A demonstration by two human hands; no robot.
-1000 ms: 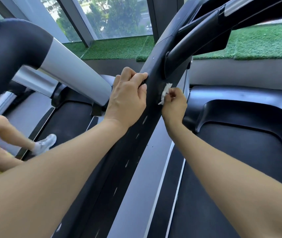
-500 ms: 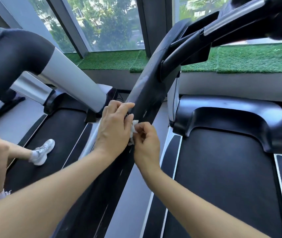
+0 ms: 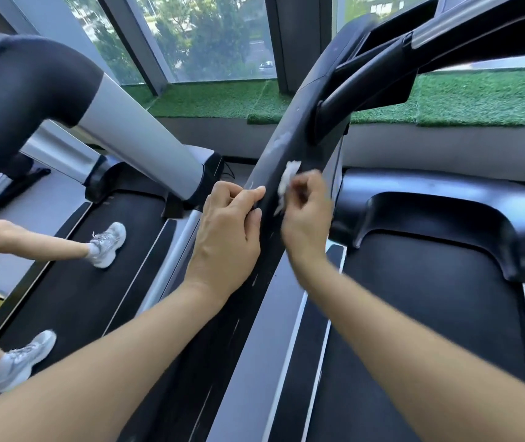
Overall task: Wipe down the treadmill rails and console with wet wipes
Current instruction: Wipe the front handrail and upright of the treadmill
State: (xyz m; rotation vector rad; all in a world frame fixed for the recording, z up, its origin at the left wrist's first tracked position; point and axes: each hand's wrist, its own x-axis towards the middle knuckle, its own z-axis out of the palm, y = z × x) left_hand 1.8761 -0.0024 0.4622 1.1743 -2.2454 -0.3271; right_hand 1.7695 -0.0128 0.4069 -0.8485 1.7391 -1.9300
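Black treadmill rail [image 3: 286, 148] runs diagonally up the middle of the view, scuffed with pale smears and small white marks along its lower length. No brand, label or writing readable on the rail or anywhere else.

Left hand [image 3: 227, 237] grips the rail from its left side, fingers curled over the edge, thumb underneath.

Right hand [image 3: 307, 215] blurred; fingers bunched, pinching a crumpled white wet wipe [image 3: 287, 183] and pressing it against the rail's right face, just above the left hand's fingertips.

Right of the rail: dark running belt [image 3: 414, 314] and black motor cover [image 3: 439, 202].

Left: neighbouring treadmill, another person's legs on its belt, two white sneakers [image 3: 106, 245].

Behind: green artificial turf [image 3: 478, 97] on the window ledge, trees outside.
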